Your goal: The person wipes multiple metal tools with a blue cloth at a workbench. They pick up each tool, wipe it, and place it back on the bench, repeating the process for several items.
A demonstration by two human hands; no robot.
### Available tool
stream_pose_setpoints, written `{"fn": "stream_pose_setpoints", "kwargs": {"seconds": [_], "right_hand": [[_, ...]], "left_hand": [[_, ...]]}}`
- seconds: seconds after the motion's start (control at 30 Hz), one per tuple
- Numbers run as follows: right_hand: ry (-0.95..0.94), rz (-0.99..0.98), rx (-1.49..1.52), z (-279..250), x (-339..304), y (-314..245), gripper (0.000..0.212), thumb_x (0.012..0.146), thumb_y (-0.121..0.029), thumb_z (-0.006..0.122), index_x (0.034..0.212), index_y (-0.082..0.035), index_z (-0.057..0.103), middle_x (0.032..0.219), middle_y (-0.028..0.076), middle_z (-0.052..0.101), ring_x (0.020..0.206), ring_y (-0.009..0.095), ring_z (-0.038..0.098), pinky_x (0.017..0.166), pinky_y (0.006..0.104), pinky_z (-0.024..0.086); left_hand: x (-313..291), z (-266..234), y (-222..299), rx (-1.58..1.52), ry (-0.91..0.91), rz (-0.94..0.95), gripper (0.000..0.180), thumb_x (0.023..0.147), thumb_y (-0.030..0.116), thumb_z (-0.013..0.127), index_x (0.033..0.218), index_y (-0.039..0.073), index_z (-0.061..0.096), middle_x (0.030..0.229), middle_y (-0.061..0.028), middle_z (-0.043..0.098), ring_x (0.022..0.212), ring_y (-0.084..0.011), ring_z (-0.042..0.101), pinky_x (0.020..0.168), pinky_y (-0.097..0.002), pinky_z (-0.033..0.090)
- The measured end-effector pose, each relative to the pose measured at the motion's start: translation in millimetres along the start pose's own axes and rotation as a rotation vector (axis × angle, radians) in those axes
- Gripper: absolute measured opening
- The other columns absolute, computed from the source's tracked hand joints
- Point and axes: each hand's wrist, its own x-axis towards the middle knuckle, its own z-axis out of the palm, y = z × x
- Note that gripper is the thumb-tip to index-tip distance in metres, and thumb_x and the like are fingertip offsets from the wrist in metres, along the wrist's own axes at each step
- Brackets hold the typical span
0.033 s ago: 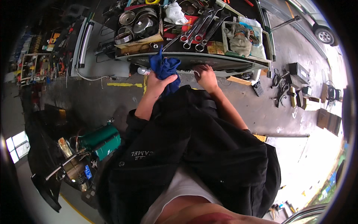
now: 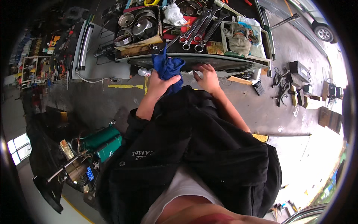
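A crumpled blue cloth [image 2: 168, 68] is bunched in my left hand [image 2: 159, 85], with the thumb pressed across it. Just beside that hand is a small white-capped bottle or can [image 2: 144, 72]. My right hand [image 2: 209, 80] is at the front edge of an open drawer [image 2: 238, 66], its thumb apart from the curved fingers and nothing visible between them. The fingertips reach toward the dark inside, whose contents I cannot make out. Small shiny bits show along the drawer edge between my hands.
Above the drawer, the cart top carries several combination wrenches [image 2: 203, 30], a box of metal rings [image 2: 140, 28], a white glove [image 2: 173, 15] and a tray with a grey glove [image 2: 238, 39]. A green machine [image 2: 100, 143] stands lower left. Boxes and parts [image 2: 298, 84] lie on the floor at right.
My right thumb and fingers have spread apart from a more closed pose. The blue cloth and my left hand have shifted slightly right in the picture.
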Motion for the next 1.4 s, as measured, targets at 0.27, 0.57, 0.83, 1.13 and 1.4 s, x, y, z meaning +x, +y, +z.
{"fn": "stream_pose_setpoints", "kwargs": {"seconds": [0.27,0.57,0.83,1.13,1.4], "right_hand": [[-0.007,0.062,1.45,-19.7,-4.0,-44.8,0.097,0.088,-0.021,0.08,0.16,-0.007,0.017,0.155,0.007,0.037,0.14,0.021,0.038,0.118,0.0378,0.028],[0.095,0.426,1.653,-46.9,-16.4,-49.3,0.07,0.081,-0.005,0.079,0.144,-0.006,0.048,0.127,0.009,0.063,0.114,0.022,0.061,0.1,0.0372,0.05],[0.18,0.609,1.65,-53.7,-27.1,-46.9,0.059,0.083,-0.006,0.075,0.137,-0.007,0.052,0.121,0.011,0.066,0.104,0.024,0.066,0.089,0.0378,0.056],[0.159,0.556,1.599,-51.5,-30.6,-48.1,0.057,0.083,-0.004,0.075,0.136,-0.006,0.052,0.12,0.01,0.066,0.106,0.023,0.064,0.092,0.0371,0.054],[0.157,0.499,1.522,-50.4,-31.3,-48.3,0.056,0.084,0.0,0.074,0.135,-0.006,0.053,0.12,0.008,0.066,0.107,0.02,0.064,0.094,0.0358,0.053]], "left_hand": [[21.8,58.9,13.3,0.018,-0.259,0.086,0.072,0.084,0.014,0.08,0.145,0.002,0.044,0.134,-0.0108,0.056,0.123,-0.0209,0.055,0.107,-0.0377,0.044],[60.5,28.5,27.5,0.783,-0.311,0.431,0.062,0.084,0.057,0.073,0.123,0.009,0.066,0.123,-0.0172,0.057,0.121,-0.0352,0.05,0.106,-0.0446,0.038],[87.8,-3.2,8.9,1.417,0.214,0.28,0.031,0.096,0.034,0.063,0.11,0.009,0.073,0.104,-0.0128,0.067,0.087,-0.036,0.069,0.077,-0.0454,0.055],[109.1,-6.1,9.7,1.426,0.156,0.276,0.02,0.092,0.03,0.068,0.097,0.01,0.07,0.1,-0.0144,0.068,0.091,-0.0369,0.068,0.08,-0.0477,0.054],[117.1,-14.7,0.1,1.28,0.065,0.341,0.019,0.095,0.02,0.063,0.105,0.004,0.063,0.103,-0.0174,0.067,0.097,-0.0394,0.066,0.082,-0.0483,0.054]]}}
